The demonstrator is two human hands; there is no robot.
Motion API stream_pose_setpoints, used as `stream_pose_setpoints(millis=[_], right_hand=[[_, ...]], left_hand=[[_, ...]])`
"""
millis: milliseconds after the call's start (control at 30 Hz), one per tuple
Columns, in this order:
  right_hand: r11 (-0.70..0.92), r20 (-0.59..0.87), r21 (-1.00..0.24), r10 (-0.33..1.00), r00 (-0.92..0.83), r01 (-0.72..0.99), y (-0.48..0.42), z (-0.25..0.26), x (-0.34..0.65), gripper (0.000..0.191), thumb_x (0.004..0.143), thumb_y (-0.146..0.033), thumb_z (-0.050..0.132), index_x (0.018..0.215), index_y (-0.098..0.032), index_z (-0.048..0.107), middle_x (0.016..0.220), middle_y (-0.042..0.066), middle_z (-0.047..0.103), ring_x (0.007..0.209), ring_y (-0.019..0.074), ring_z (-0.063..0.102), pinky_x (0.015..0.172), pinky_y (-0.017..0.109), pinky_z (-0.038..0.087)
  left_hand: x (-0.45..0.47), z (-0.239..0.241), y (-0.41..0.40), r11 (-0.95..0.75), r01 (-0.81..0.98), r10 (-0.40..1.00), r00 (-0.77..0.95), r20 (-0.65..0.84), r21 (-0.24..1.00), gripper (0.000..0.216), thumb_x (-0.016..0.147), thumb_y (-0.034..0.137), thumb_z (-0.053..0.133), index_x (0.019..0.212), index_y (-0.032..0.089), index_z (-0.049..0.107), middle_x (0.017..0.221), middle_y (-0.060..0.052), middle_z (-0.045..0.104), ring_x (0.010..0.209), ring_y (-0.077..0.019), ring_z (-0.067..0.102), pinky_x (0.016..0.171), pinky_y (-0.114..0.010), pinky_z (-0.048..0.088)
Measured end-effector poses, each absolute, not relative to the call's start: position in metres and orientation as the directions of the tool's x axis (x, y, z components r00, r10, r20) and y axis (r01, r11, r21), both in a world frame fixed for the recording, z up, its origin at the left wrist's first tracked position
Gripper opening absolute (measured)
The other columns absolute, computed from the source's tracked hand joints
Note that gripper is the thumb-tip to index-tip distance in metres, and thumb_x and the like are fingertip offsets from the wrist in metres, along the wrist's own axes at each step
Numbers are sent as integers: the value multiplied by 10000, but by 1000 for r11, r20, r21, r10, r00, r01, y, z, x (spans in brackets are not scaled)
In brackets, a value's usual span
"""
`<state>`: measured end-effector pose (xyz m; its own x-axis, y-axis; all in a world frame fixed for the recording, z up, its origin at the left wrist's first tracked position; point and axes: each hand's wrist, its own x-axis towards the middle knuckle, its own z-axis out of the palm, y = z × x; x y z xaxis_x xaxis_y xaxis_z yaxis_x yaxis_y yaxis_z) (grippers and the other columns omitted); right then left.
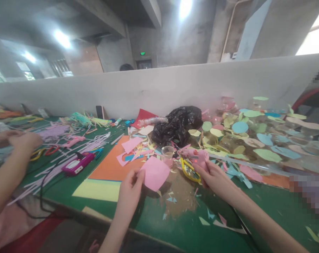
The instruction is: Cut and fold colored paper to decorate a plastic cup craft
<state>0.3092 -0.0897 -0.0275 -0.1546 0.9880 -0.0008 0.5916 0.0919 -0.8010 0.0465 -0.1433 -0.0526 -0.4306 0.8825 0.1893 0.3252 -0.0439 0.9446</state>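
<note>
My left hand pinches the left edge of a pink paper square, lifted a little above the green table. My right hand is closed round a pink tool with a small red light, which looks like a glue gun. Yellow-handled scissors lie just left of that hand. A small clear cup stands behind the pink paper.
Orange and yellow sheets lie left. A black plastic bag sits behind. Paper leaf shapes cover clear containers at right. Another person's arm works at far left near a pink device and paper strips.
</note>
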Motion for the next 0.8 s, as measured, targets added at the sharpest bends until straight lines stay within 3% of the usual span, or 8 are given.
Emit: stream_pose_setpoints(millis=[800], right_hand=[[126,41,-829,985,-165,545,-91,-23,310,491,868,-669,425,625,-247,363,474,-51,462,467,136,448,532,280,378]], left_hand=[[45,-52,-142,-58,313,878,-435,197,948,467,738,613,625,824,155,656,716,-28,643,692,-184,581,605,-243,450]])
